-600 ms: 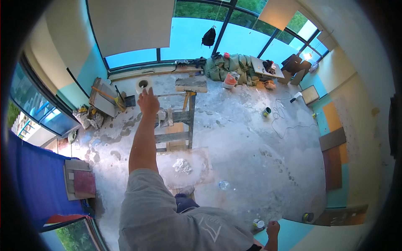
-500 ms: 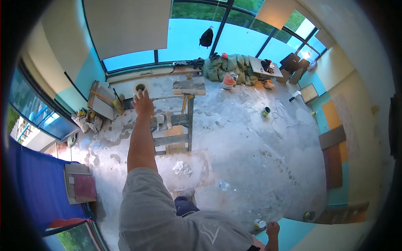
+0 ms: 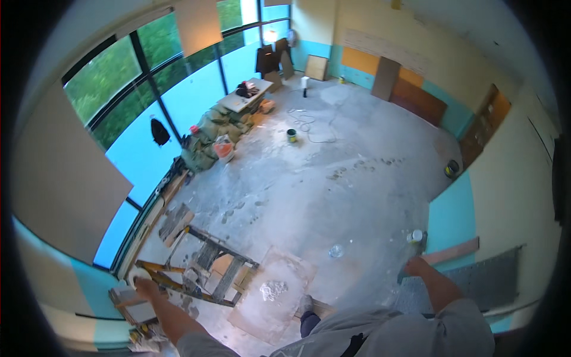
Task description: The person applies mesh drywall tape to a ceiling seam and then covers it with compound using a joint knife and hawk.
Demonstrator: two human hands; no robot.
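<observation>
At the lower left, my left hand [image 3: 146, 287] reaches out with fingers closed on a pale round roll [image 3: 138, 273] that looks like tape. The hand partly hides it. Just right of that hand is a paint-splashed stepladder [image 3: 223, 262]. My right hand [image 3: 415, 265] is out to the right by the wall, its fingers curled. A small grey-blue shape [image 3: 402, 274] shows at its fingers, too blurred to name. Beyond this hand stands a white tub [image 3: 415, 236]. White crumpled lumps [image 3: 273, 290] lie on a dusty board [image 3: 256, 312] in front of me.
My foot [image 3: 306, 304] is beside the board. A clear round item [image 3: 336, 251] lies on the dusty floor. Green sacks [image 3: 208, 134], an orange-and-white bucket [image 3: 224, 149] and a table [image 3: 247, 95] line the windows. A dark can [image 3: 291, 135] stands near a loose cable [image 3: 309, 126].
My view has swung to the right, so the ladder and sacks now appear farther left. My left hand still has the roll. My right arm is now stretched out by the right wall.
</observation>
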